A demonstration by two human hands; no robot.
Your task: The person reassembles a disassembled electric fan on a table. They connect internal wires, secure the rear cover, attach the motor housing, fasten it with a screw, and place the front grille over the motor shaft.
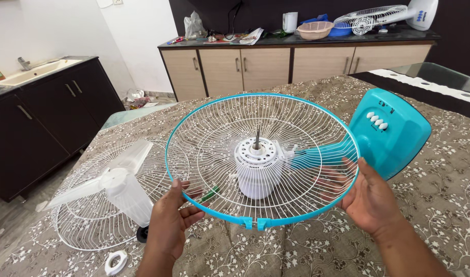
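- Left hand point(169, 223) grips the near-left rim of the front fan guard point(222, 128), thumb on top, fingers curled under the blue ring.
- Right hand point(369, 197) holds the near-right rim of the same guard, fingers through or behind the wires, thumb on the outer edge.
- Guard: white wire grille with a turquoise rim, held roughly level and tilted slightly toward the camera, above the table. The rim's clip joint point(255, 223) sits at the near edge, between the two hands.
- Seen through the guard: white motor housing point(256, 174) with its bare metal shaft point(257, 138) pointing up, no blade on it. Something small and green point(210, 194) lies beside the housing; can't tell what it is.
- Turquoise fan base point(394, 136), with white push buttons, lies on the table right of the guard; its neck runs to the motor.
- Left of the guard: translucent white fan blade point(119, 177) resting in the rear wire guard point(84, 225), both on the table.
- Small white ring-shaped part point(115, 262) at the near-left table edge, and a black knob point(141, 234) just beside the left wrist.
- Table covered by a brown floral cloth point(440, 195).
- Far: beige cabinet counter point(276, 64) with a second fan point(383, 18), a pink basket point(315, 30) and a white jug point(290, 21).
- Far left: dark cabinets with a sink point(27, 72).
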